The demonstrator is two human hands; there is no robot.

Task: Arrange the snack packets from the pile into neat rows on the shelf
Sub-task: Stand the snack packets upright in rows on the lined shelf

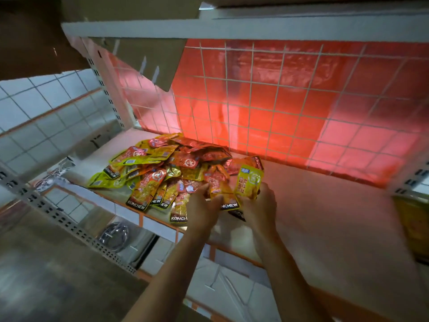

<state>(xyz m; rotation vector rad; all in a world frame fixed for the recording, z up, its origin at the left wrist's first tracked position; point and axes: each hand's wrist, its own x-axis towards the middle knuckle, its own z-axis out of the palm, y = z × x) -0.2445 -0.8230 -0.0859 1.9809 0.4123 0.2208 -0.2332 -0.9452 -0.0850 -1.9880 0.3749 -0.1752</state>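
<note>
Dozens of packets, count not possible: the pile (157, 168) overlaps itself and its lower layers are hidden.

Far left: tiled wall (46, 112), blurred, with a perforated upright (58, 214) running diagonally below it. Beneath the shelf edge is a round metal item (115, 233), too dim to identify.

The pile sits on the left half of the shelf (325, 217), heaped toward the back. Its yellow and orange-red packets lie at mixed angles. Several show a black band reading KONCHEW toward me; other print is illegible. Above the pile a cardboard flap (151, 59) hangs down and covers part of the wire grid (278, 101) backing the shelf, with a red sheet (255, 126) behind it.

At the right edge of the pile, my left hand (204, 205) curls its fingers into the packets and closes its thumb on an orange packet (218, 182), grasping it near the lower end. The fingertips are buried, so I cannot tell whether a second packet is caught with it.

Just beside it, my right hand (260, 205) clasps a yellow packet (248, 182) from below. The packet is upright at the pile's right margin, its lower end hidden by my fingers. A black-banded packet edge (236, 214) shows under this hand; I cannot tell whether it is held or lying on the shelf.

Far right edge: a yellow object (415, 228), cut off by the frame, blurred, not identifiable.
</note>
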